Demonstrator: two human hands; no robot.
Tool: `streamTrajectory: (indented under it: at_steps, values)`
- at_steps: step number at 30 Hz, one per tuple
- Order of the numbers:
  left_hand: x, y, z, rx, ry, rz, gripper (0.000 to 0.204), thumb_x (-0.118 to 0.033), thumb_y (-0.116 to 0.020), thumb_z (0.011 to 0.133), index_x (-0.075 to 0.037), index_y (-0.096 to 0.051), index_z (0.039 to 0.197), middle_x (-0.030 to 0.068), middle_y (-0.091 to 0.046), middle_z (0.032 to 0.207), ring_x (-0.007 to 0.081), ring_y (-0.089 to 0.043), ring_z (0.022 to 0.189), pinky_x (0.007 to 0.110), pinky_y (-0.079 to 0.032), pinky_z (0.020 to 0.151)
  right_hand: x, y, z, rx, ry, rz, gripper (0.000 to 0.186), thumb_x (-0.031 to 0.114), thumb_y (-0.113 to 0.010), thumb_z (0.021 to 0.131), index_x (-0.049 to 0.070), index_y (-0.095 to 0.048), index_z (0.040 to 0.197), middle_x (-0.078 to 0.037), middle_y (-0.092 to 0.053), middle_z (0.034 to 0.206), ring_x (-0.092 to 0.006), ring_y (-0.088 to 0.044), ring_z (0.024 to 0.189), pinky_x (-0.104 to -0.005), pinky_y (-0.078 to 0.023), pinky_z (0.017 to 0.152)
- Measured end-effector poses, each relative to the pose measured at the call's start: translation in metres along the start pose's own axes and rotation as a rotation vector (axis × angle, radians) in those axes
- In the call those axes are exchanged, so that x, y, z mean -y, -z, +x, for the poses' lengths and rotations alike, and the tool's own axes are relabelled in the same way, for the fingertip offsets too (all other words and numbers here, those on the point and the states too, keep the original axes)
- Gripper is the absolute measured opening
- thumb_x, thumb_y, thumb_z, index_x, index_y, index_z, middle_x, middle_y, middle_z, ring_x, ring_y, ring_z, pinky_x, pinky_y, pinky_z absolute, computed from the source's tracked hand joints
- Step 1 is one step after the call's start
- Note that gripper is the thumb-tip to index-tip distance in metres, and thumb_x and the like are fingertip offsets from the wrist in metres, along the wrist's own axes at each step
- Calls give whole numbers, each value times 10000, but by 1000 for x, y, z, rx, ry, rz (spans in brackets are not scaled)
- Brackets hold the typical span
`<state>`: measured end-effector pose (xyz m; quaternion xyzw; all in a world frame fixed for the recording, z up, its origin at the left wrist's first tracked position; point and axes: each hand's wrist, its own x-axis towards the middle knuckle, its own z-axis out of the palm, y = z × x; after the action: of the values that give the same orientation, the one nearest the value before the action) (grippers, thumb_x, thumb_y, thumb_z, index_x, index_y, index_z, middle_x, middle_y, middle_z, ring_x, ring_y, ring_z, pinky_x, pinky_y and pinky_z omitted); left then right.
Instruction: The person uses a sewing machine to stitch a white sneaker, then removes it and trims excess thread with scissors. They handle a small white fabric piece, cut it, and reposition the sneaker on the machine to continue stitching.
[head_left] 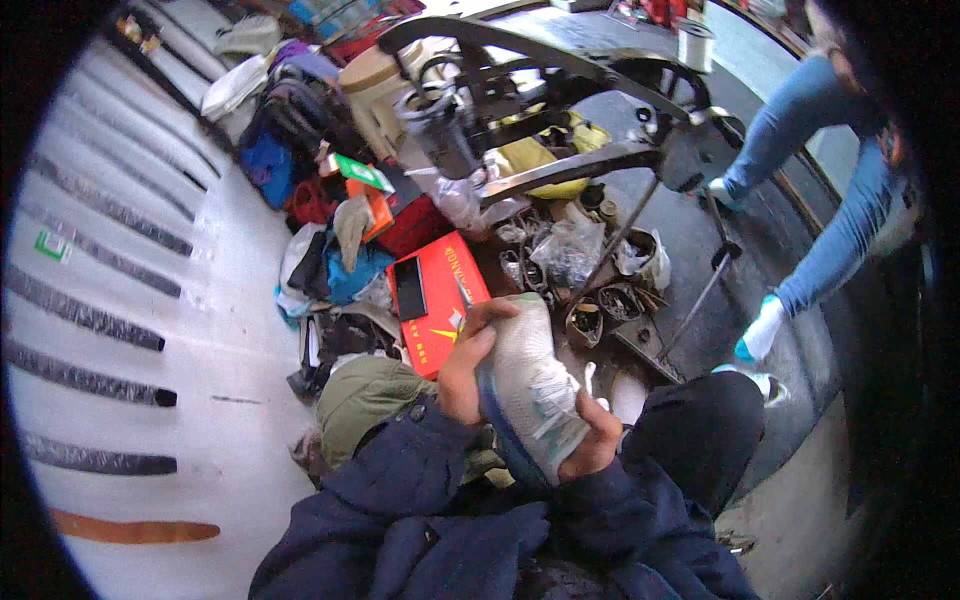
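A light grey mesh shoe (528, 365) with white laces and a dark blue sole edge is held over my lap. My left hand (464, 368) wraps round its left side, fingers over the upper near the far end. On the near right side, my right hand (594, 442) grips the shoe by the laces, thumb on top. What the fingers under the shoe do is hidden. Just beyond my left hand lies a red box (437, 285) with a black phone (410, 288) flat on it.
A dark metal hand-crank machine (560, 60) stands ahead, with small containers and plastic bags (570, 250) below it. Bags and cloth (335, 260) pile up at left, beside a pale wall with dark strips (90, 300). At right sits another person in jeans (835, 240).
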<state>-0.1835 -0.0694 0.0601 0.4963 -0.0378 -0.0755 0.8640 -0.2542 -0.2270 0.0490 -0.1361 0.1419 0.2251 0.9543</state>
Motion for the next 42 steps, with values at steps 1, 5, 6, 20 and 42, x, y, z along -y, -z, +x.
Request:
streamTrajectory:
  at_steps: [1,5,6,20,42]
  values:
    - [-1,0,-1,-21,44,-52,383,-220,-434,951,-44,-532,1277,116,-566,1266,221,-564,1146,339,-451,1009,0,0,1,-15,11,-36,743,380,-628,842,-23,-450,1441,-196,-586,1362,-366,-585,1219,-462,-449,1068]
    - [-4,2,0,-16,33,-81,368,-171,-415,967,-34,-542,1285,112,-581,1260,203,-566,1151,324,-438,1022,-3,1,5,-24,40,-36,763,407,-640,829,-23,-458,1434,-199,-588,1359,-371,-585,1219,-474,-448,1069]
    - [-4,3,1,-18,29,-65,367,-165,-412,969,-32,-543,1285,109,-580,1262,199,-563,1154,320,-432,1027,-4,2,6,-60,38,-62,769,413,-644,827,-25,-459,1432,-201,-588,1359,-372,-585,1219,-477,-448,1068]
    - [-5,13,4,8,-23,81,353,-140,-408,976,-35,-570,1272,63,-575,1262,152,-517,1179,293,-377,1057,-9,12,17,-123,71,-160,777,504,-658,788,14,-538,1379,-194,-612,1329,-392,-605,1176,-523,-463,1042]
    - [-1,5,8,46,10,56,381,-158,-418,955,-35,-535,1296,82,-553,1296,166,-501,1211,306,-357,1081,-3,-1,8,-112,117,-161,845,571,-638,793,21,-503,1420,-194,-606,1340,-394,-602,1187,-530,-483,1020]
